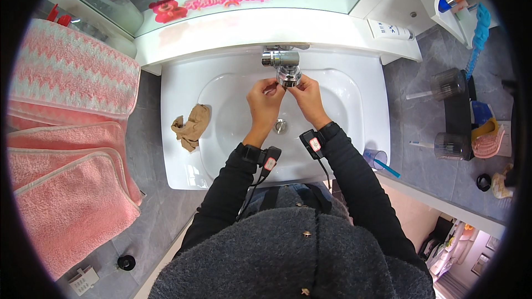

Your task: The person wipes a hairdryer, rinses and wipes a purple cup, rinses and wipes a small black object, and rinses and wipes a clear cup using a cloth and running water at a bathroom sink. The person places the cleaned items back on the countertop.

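One white sink (180, 91) spans below; the left hand (264, 99) and right hand (305, 98) curl in at the chrome faucet (285, 66) on its back edge, any grip impossible to tell; balanced fingertip pressure would likely serve best.

Black sleeves (357, 171) (cabled wrist boxes (270, 159))

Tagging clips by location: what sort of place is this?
Most likely a home bathroom: a white washbasin with a chrome faucet, pink towels at the left, and a clear cup holding what looks like a blue toothbrush.
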A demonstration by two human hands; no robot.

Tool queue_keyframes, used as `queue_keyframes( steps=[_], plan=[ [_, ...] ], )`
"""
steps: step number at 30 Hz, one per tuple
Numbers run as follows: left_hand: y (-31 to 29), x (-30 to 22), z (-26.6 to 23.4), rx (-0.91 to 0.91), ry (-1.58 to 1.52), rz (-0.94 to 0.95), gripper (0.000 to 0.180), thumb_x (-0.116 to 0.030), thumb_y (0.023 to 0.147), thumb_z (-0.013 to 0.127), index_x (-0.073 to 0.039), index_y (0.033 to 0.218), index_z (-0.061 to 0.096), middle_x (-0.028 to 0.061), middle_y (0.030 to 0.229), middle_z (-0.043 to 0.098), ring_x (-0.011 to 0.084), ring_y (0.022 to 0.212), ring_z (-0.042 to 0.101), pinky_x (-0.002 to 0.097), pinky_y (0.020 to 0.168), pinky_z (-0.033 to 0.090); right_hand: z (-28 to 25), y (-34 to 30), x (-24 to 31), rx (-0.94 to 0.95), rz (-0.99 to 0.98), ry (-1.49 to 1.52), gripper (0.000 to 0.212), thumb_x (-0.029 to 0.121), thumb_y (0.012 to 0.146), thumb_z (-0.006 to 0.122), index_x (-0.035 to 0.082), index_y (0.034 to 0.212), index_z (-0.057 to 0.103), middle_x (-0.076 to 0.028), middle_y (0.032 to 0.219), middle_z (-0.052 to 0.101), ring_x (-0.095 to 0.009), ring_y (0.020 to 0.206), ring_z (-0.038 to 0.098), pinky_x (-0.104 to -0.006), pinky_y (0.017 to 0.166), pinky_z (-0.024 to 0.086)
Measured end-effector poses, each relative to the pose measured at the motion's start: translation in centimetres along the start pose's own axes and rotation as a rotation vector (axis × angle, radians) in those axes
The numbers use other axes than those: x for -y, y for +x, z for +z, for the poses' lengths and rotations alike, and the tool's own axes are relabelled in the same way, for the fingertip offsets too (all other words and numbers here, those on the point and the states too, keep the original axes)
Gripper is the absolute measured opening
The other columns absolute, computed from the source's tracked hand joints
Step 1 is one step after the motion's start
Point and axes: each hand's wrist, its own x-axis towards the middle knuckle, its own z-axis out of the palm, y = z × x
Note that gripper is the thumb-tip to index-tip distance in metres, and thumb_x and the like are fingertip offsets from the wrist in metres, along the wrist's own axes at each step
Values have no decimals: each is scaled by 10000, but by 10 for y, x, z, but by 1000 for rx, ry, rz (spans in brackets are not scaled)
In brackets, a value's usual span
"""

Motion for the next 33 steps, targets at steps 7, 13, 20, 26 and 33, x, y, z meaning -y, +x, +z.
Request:
queue_keyframes(
  steps=[7, 13, 20, 26, 33],
  plan=[
    [-2, 5, -6, 34, -60, 122, 152, -9, 815, 706, 77, 939, 691, 135, 859, 721, 163, 790, 700, 268, 711, 562, 3, 0, -2, -64, 197, 251, 216, 19, 904, 623, -14, 1115, 658, -63, 1023, 695, -131, 902, 661, -294, 869, 531],
    [3, 11, -10, 91, -319, -198, 169, -10, 827, 713, 61, 980, 704, 100, 903, 726, 133, 771, 683, 255, 725, 542, 2, -6, 4, 71, 54, 145, 219, 4, 904, 615, -30, 1118, 649, -81, 1031, 702, -151, 934, 674, -319, 878, 545],
    [1, 13, -7, 89, -211, -77, 176, 7, 845, 675, 63, 1010, 698, 110, 928, 726, 119, 801, 678, 247, 732, 543, 14, -6, -2, -98, 212, 339, 198, -3, 901, 593, -17, 1086, 661, -86, 1022, 705, -166, 888, 676, -352, 827, 561],
    [2, 10, -11, 123, -241, -65, 196, 0, 851, 669, 73, 1031, 700, 124, 890, 728, 141, 750, 698, 250, 693, 557, 4, -3, 3, -30, 256, 358, 195, 0, 905, 565, -10, 1076, 660, -86, 1013, 701, -164, 854, 674, -363, 791, 566],
    [2, 3, -9, 92, -164, -67, 201, -56, 873, 678, 79, 1020, 701, 120, 819, 726, 135, 679, 693, 253, 621, 554, 12, -6, 7, -111, 262, 127, 136, 43, 905, 618, -8, 1014, 682, -56, 878, 695, -114, 759, 654, -265, 682, 538]
  ],
)
